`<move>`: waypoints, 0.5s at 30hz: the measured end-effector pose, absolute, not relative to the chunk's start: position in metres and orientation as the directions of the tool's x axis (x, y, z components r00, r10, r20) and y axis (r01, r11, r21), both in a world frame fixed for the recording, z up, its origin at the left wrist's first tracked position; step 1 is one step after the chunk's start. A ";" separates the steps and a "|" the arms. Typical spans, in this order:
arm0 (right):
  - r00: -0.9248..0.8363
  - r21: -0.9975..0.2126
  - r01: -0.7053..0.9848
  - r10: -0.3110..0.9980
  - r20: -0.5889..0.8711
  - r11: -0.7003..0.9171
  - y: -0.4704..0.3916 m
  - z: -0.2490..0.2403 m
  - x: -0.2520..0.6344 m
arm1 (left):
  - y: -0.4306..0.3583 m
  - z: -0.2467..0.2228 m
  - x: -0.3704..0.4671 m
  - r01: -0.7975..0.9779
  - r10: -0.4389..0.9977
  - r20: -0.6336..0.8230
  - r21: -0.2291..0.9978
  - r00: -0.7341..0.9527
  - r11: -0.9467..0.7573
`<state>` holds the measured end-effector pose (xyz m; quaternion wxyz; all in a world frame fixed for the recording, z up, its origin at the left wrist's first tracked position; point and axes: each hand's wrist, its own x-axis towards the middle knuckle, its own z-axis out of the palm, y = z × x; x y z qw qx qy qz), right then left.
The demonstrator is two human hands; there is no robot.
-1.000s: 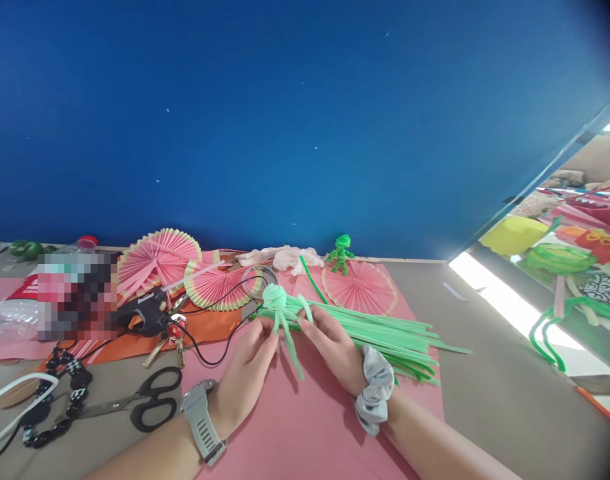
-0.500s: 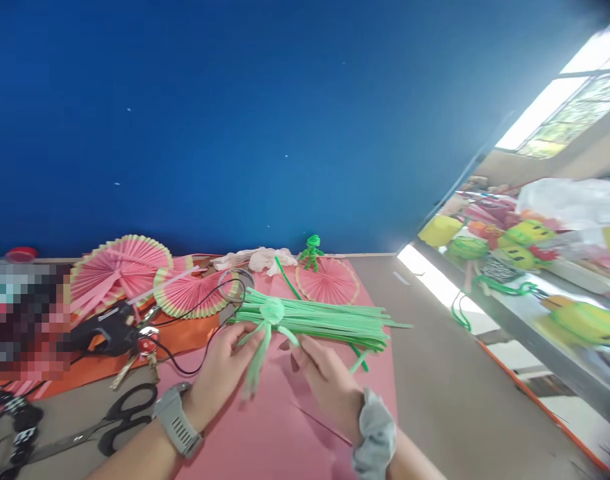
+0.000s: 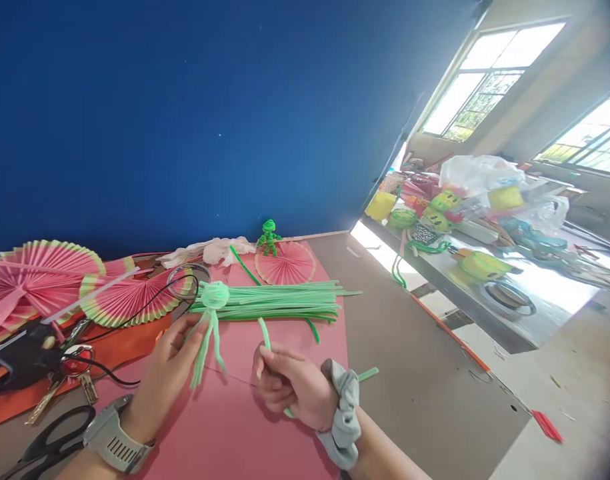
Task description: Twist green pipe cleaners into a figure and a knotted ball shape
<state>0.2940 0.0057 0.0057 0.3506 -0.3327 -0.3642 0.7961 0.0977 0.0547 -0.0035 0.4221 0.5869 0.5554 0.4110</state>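
My left hand (image 3: 177, 357) pinches a light-green pipe-cleaner figure (image 3: 215, 294), which has a round wound head and several strands hanging below it. Closed around a single light-green pipe cleaner (image 3: 263, 332) is my right hand (image 3: 297, 387); one end stands up above the fingers, and the strand's far end runs out past the wrist. Behind both hands a bundle of green pipe cleaners (image 3: 279, 301) lies across pink paper (image 3: 225, 427). A finished-looking green pipe-cleaner doll (image 3: 269, 238) stands at the back against the blue panel.
Pink paper fans (image 3: 45, 280) lie at the left, near keys (image 3: 47, 397), a black glue gun (image 3: 22, 357) and black-handled scissors (image 3: 55, 437). A blue panel (image 3: 185, 120) rises behind. At right, another table bears yellow plush-like items (image 3: 479, 265) and plastic bags (image 3: 479, 175).
My view has swung to the right. My right hand has moved away from the figure and now holds a separate pipe cleaner; the left hand keeps hold of the figure.
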 end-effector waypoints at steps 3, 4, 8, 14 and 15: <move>-0.543 -0.754 -0.405 0.800 -0.256 -0.517 0.013 0.004 0.304 | 0.055 -0.003 0.099 0.332 0.999 0.008 0.943 0.045 -0.022; -0.535 -0.737 -0.436 0.807 -0.249 -0.516 0.015 0.003 0.307 | 0.055 -0.003 0.099 0.344 0.999 -0.002 0.939 0.044 -0.014; -0.488 -0.705 -0.513 0.842 -0.230 -0.490 0.021 0.002 0.317 | 0.054 -0.004 0.098 0.355 0.999 -0.018 0.935 0.039 0.003; -0.460 -0.749 -0.451 0.846 -0.270 -0.485 0.017 0.002 0.310 | 0.053 -0.006 0.097 0.338 0.999 -0.007 0.941 0.044 -0.009; -0.453 -0.769 -0.421 0.846 -0.281 -0.481 0.015 0.003 0.308 | 0.053 -0.006 0.097 0.339 0.999 -0.005 0.941 0.040 -0.009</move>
